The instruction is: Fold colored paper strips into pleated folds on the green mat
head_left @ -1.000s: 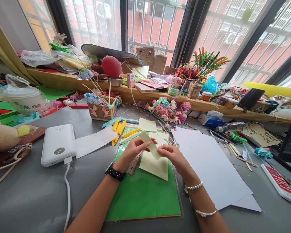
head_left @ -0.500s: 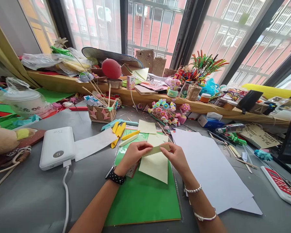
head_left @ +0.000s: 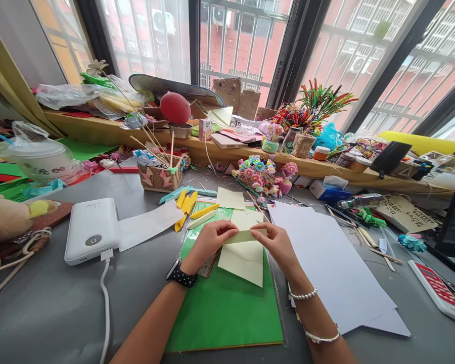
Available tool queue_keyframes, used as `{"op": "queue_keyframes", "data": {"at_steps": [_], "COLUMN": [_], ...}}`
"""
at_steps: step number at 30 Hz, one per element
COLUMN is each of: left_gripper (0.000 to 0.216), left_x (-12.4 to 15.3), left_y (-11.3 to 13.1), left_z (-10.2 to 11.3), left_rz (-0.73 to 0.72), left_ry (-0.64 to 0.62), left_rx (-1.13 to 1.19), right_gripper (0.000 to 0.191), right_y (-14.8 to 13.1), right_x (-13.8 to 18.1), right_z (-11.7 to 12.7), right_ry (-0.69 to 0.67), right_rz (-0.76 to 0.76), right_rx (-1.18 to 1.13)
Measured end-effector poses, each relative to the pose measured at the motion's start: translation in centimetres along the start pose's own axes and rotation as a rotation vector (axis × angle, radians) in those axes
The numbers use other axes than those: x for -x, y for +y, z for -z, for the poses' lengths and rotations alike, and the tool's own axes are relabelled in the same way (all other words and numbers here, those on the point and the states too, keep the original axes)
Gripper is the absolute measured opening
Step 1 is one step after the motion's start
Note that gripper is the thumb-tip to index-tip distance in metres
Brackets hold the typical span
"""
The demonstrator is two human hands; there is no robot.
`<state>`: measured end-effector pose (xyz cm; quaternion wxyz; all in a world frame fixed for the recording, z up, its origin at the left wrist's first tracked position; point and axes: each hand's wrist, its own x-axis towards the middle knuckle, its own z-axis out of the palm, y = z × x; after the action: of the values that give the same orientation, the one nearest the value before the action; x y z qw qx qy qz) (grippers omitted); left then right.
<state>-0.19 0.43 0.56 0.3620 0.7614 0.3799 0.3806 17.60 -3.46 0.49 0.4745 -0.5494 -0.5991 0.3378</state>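
Pale yellow strip (head_left: 244,236) in 2-handed pinch, above a larger sheet (head_left: 243,265) on a green pack (head_left: 227,321); contact with sheet: cannot tell. Long axis left to right, right end a touch higher in view. Left hand (head_left: 210,241) gripping near left end, thumb and fingers; right hand (head_left: 276,242) gripping near right end, same way. Strip directly between, neither hand nearer, short bare span between thumbs. Fingers behind mostly hidden. Ruler (head_left: 207,268) partly covered by left hand. Yellow pieces (head_left: 188,204) beyond, off to the left; white paper (head_left: 326,263) to the right of the pack.
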Motion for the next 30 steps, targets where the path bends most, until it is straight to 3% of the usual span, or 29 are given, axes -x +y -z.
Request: {"op": "queue_keyframes", "data": {"at_steps": [8,15,21,27,30], "left_gripper": [0.02,0.02,0.019,0.018,0.017], "left_x": [0.0,-0.2,-0.2,-0.1,-0.1], "left_y": [-0.1,-0.3,-0.1,-0.5,-0.4], "left_z": [-0.2,-0.2,-0.2,-0.1,-0.4], "left_rz": [-0.03,0.035,0.0,-0.034,-0.072], "left_ry": [-0.04,0.085,0.099,0.16,0.139], "left_rx": [-0.05,-0.101,-0.154,-0.245,-0.275], "right_gripper": [0.014,0.016,0.014,0.015,0.015], "right_y": [-0.4,0.1,0.3,0.6,0.4], "right_x": [0.0,-0.1,-0.1,-0.3,-0.3], "right_z": [-0.3,-0.2,-0.3,0.9,0.8], "right_ry": [-0.021,0.081,0.089,0.267,0.301], "right_rz": [0.067,0.067,0.077,0.064,0.201], "right_rx": [0.16,0.186,0.178,0.237,0.326]}}
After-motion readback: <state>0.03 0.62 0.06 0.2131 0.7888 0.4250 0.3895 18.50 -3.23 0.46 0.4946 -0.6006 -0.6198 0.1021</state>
